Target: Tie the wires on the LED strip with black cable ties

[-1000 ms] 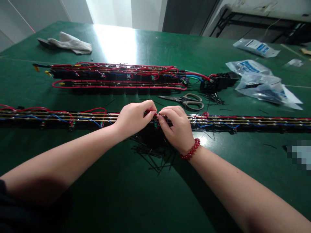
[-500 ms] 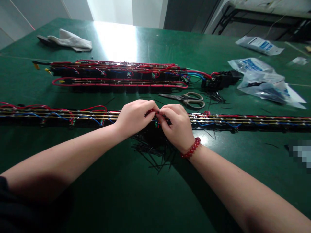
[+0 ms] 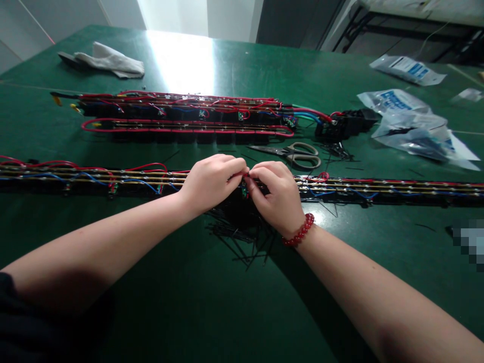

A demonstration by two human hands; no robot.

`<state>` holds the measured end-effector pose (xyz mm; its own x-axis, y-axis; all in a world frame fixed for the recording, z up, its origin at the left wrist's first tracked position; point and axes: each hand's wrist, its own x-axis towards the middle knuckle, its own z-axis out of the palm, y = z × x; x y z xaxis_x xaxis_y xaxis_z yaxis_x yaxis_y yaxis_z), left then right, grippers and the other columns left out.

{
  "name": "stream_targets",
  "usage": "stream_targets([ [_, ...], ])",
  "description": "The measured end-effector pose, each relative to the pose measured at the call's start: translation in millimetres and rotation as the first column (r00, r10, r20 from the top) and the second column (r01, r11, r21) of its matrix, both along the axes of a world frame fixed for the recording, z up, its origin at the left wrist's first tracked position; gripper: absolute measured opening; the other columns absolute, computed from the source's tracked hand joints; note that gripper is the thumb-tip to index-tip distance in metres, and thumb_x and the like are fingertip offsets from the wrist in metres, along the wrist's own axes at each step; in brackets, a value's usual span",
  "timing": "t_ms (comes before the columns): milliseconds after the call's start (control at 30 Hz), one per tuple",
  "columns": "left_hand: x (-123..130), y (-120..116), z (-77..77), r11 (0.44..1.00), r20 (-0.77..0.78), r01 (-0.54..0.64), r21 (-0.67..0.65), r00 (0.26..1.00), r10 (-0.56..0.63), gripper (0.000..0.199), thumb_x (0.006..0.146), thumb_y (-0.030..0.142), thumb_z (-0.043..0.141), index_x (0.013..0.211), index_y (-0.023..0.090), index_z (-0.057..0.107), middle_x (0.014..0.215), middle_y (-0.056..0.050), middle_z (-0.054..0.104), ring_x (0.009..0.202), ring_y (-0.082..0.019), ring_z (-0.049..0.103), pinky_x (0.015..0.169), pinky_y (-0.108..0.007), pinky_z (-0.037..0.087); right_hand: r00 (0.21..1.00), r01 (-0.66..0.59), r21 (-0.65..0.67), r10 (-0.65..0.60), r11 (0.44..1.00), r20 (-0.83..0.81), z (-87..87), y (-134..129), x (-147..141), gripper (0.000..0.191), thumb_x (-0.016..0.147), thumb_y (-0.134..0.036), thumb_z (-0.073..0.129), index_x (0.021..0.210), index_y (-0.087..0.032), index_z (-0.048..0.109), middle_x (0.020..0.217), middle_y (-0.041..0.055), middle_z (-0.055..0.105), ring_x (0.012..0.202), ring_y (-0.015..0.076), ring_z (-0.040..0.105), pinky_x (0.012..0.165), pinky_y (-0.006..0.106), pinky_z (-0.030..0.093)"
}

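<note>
My left hand [image 3: 214, 181] and my right hand [image 3: 278, 194] meet fingertip to fingertip over the middle of a long black strip [image 3: 128, 180]. Brass rods and red and blue wires run along this strip. Each hand is closed in a pinch. Whatever lies between the fingertips is tiny and mostly hidden, though a bit of red shows there. Just below the fingers a small green circuit board [image 3: 244, 190] sits on the strip. A loose pile of thin black cable ties [image 3: 242, 239] lies on the near side, under and below my hands.
Behind the strip lie scissors [image 3: 300, 155] and a bundle of wired black strips [image 3: 181, 128] leading to a black connector [image 3: 346, 125]. Plastic bags [image 3: 412, 126] are at the right, and a white glove [image 3: 113, 63] is at the far left. All rest on a green table [image 3: 170, 312].
The view has shifted very slightly. Both hands keep their pinch at the same place on the strip, with only tiny fingertip movement.
</note>
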<state>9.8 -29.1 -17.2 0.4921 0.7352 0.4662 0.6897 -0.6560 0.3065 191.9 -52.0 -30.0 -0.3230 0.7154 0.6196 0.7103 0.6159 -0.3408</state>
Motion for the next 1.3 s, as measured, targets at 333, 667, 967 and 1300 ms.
stream_targets([
  [333,3,-2,-0.6,0.996,0.045,0.034,0.080,0.998,-0.038,0.016,0.091,0.018,0.054,0.086,0.018,0.069,0.087,-0.003,0.075,0.082,-0.018,0.068,0.076,-0.030,0.050,1.000,0.008,-0.018,-0.008,1.000,-0.027,-0.8,1,1,0.010,0.092,-0.022,0.057,0.084,-0.021,0.063,0.094,0.0078,0.070,0.091,0.0239,0.062,0.082,0.040,0.051],
  [667,2,-1,8.5,0.981,0.227,0.110,-0.160,0.971,-0.072,0.012,0.087,0.022,0.060,0.085,0.017,0.071,0.084,-0.001,0.074,0.076,-0.014,0.066,0.070,-0.025,0.048,0.999,0.027,-0.006,-0.027,1.000,-0.027,-1.5,1,1,0.010,0.090,-0.020,0.058,0.081,-0.020,0.062,0.092,0.0086,0.070,0.089,0.0250,0.062,0.079,0.041,0.052],
  [967,4,2,9.4,0.973,0.233,0.104,-0.206,0.971,-0.055,0.012,0.086,0.017,0.058,0.089,0.018,0.070,0.086,0.000,0.073,0.079,-0.013,0.066,0.073,-0.025,0.048,0.998,0.000,0.007,0.000,1.000,-0.066,0.1,0,2,0.006,0.087,-0.016,0.057,0.088,-0.022,0.058,0.092,0.0070,0.068,0.088,0.0227,0.061,0.078,0.039,0.052],
  [1300,2,1,6.1,0.982,0.168,0.143,-0.124,0.978,-0.122,0.016,0.087,0.015,0.055,0.095,0.018,0.069,0.092,-0.002,0.074,0.086,-0.015,0.067,0.077,-0.027,0.049,0.994,-0.031,0.045,0.035,0.999,-0.104,-0.8,1,2,0.011,0.088,-0.012,0.054,0.087,-0.022,0.058,0.090,0.0054,0.067,0.086,0.0203,0.060,0.076,0.036,0.051],
])
